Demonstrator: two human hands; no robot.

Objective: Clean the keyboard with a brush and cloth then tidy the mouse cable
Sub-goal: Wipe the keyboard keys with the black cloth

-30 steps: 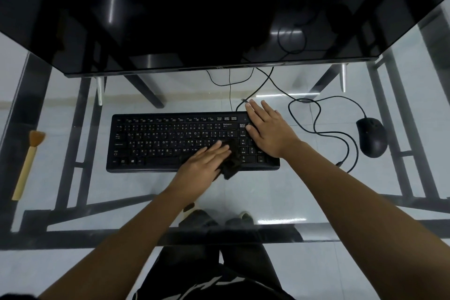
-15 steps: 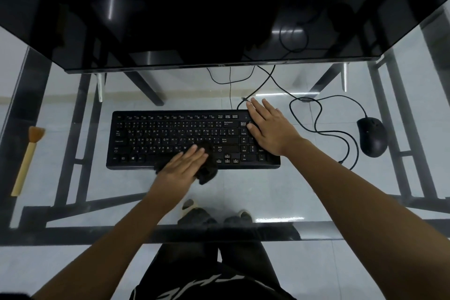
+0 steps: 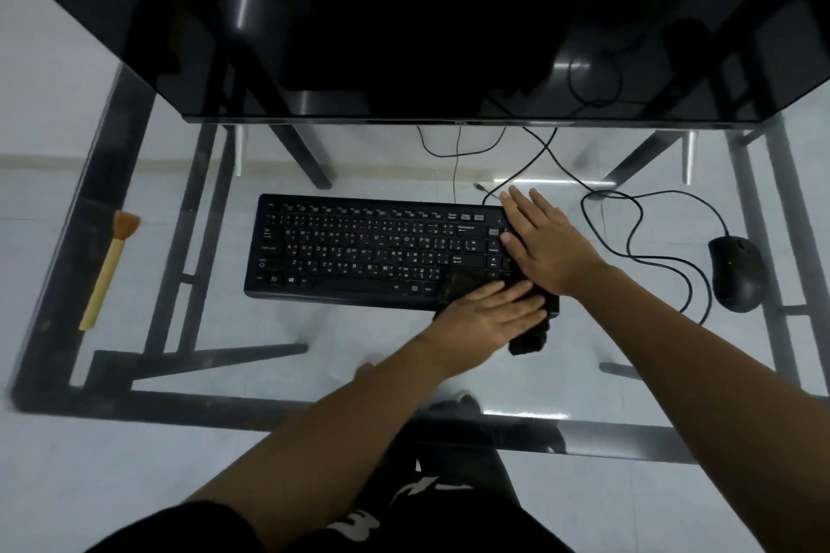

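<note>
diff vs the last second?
Left hand slid the cloth left along the keyboard's front rows, then back right to its near right corner, cloth pressed under the palm throughout. Right hand stayed flat on the keypad end; brush, mouse and cable unmoved.

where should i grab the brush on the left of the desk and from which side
Take the brush at the middle of its pale, straight handle, coming down from above with fingers across its width. It lies flat on the glass desk, bristles pointing away from the person, with nothing beside it, so the handle is free on both sides.
</note>
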